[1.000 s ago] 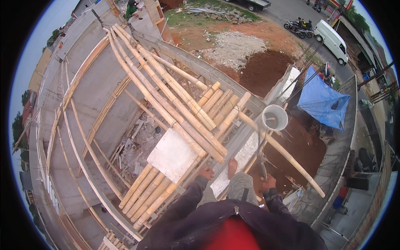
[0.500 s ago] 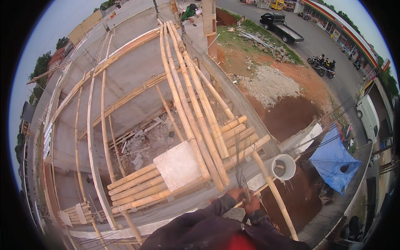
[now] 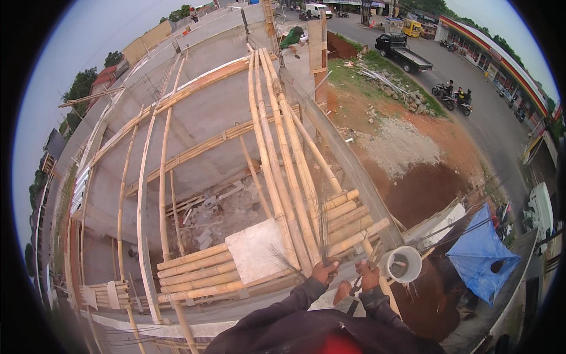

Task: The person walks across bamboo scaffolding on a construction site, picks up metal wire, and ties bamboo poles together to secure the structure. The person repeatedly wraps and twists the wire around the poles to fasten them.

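Observation:
My left hand point(image 3: 325, 271) is closed around a bundle of thin tie wires point(image 3: 323, 233); some stand up over the bamboo and others fan out to the left. Slightly apart from it, my right hand point(image 3: 369, 275) is closed on a dark pincer-like tool point(image 3: 355, 287), its jaws partly hidden. Between and below the hands a bare foot point(image 3: 342, 291) shows on the concrete ledge. Bamboo poles point(image 3: 283, 159) lie just beyond my hands. A white bucket point(image 3: 420, 264) stands close to the right of my right hand.
A pale flat board point(image 3: 259, 251) lies on bamboo poles at left. Beyond the bamboo frame is a deep, rubble-strewn pit point(image 3: 209, 212). A blue tarp point(image 3: 480, 253) hangs at right, above excavated soil. Another person in green point(image 3: 291, 39) crouches at the far wall.
My hands have moved from close together to apart, the left one going left with the wires. The pincer-like tool has come into sight. The whole view has shifted slightly.

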`<control>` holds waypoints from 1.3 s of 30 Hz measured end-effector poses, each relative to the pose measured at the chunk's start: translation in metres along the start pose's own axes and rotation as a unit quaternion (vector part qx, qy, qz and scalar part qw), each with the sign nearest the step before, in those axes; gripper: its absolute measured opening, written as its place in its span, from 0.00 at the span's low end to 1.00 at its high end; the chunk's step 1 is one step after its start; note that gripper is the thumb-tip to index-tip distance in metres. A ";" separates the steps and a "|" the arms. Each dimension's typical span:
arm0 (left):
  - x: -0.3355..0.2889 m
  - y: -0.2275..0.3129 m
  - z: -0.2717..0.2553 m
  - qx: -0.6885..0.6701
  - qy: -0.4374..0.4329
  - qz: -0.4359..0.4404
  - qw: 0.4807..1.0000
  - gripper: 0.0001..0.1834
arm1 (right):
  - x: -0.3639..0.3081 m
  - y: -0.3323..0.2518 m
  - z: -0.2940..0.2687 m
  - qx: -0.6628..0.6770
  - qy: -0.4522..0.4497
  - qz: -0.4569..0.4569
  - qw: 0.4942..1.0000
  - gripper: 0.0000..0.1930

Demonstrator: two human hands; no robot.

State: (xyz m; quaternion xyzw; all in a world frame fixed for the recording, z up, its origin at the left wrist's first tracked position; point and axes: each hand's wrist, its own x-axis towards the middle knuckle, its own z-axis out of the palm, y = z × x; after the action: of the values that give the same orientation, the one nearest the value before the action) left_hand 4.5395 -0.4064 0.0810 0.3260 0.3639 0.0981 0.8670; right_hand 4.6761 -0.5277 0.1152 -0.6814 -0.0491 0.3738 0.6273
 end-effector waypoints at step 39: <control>0.395 -0.145 -0.291 0.569 0.486 0.166 0.642 0.16 | 0.298 0.402 -0.193 -0.521 -0.073 0.103 0.844 0.16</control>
State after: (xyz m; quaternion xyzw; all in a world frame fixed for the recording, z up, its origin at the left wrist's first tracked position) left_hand 4.6107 -0.2135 -0.3874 0.7153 0.6569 0.1587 0.1780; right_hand 4.8380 -0.6097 -0.3893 -0.8800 -0.2114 0.4042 0.1325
